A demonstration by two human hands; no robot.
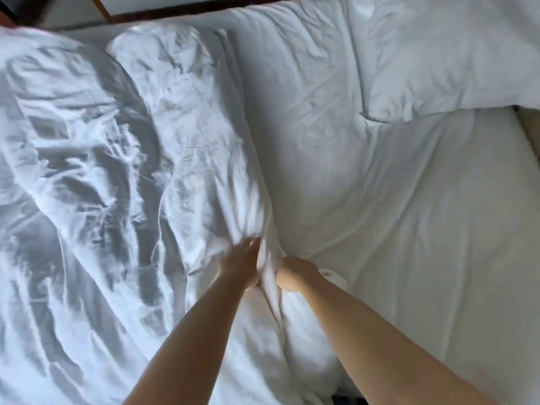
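Duvet [96,159] covers the left half of the bed [523,182], white, thick and heavily rumpled. Its long edge runs down the middle to where both hands meet. The right hand [295,273] is curled tight around a gathered ridge of that edge, knuckles up, with cloth bunched inside the fist. The left hand [241,263] sits just beside it on the other side of the same ridge. Its fingers lie fairly straight along the folds, and creases fan out from the fingertips. Whether its thumb pinches the cloth from beneath I cannot tell, as that part is blurred. To the right the sheet [409,229] lies bare and fairly smooth. A pillow [444,54] rests at the far right corner, apart from the duvet.

The duvet will probably handle as soft, limp and bulky rather than heavy. It should sag wherever it is not held, and a pull from one point would likely drag up a ridge instead of moving the whole cover. The cloth looks dry and matt, so it should not slip from a firm grasp, and nothing about it seems fragile. A better hold is likely along the edge with the hands spread well apart, or at the corners. Either way, taking filling and cover together should keep the shell from sliding over the stuffing.
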